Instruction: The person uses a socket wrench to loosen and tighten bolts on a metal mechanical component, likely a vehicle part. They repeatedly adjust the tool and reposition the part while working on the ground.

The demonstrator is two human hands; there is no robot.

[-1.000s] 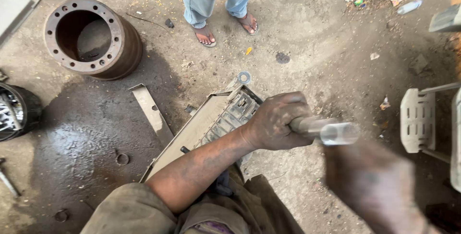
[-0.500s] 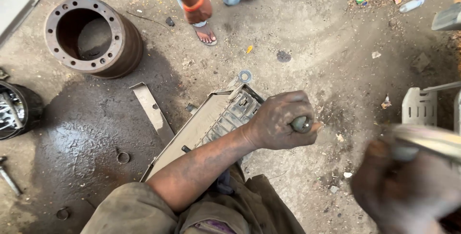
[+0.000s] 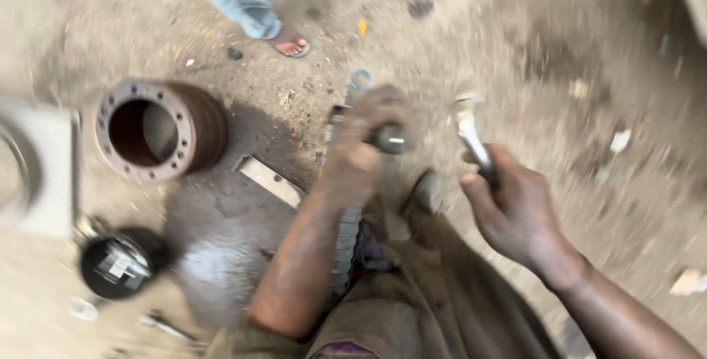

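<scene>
Short grey metal cylinder (image 3: 388,138), clamped in the left hand (image 3: 361,149), fingers wrapped fully round with only the rounded end showing past the knuckles. Held above the long flat ribbed grey metal casting (image 3: 345,252), which lies on the dirt ground (image 3: 560,57) under the left forearm.

Compared with half a second ago: right hand (image 3: 515,212) brought up from the lower right corner and now near the left, though not touching it. Closed in a fist around the lower end of a slim silvery metal tool (image 3: 470,132), shaft pointing up and slightly away, tip level with the cylinder and just beside it. Kind of tool too blurred to tell. Whole view swung as well, so everything now sits further right and lower in view; heavy motion blur throughout. Tool and cylinder thus closer together than before, but still apart.

Left arm bent, forearm running up the middle of the view, wrist cocked over the casting. Right forearm entering from the lower right corner, wrist straight.

Off to the left, well apart: rusty round brake drum (image 3: 158,131) lying open-face up, flat grey metal strip (image 3: 269,180) beside it, black round part (image 3: 118,263) lower down. Another person's sandalled foot (image 3: 291,44) at the top.
</scene>
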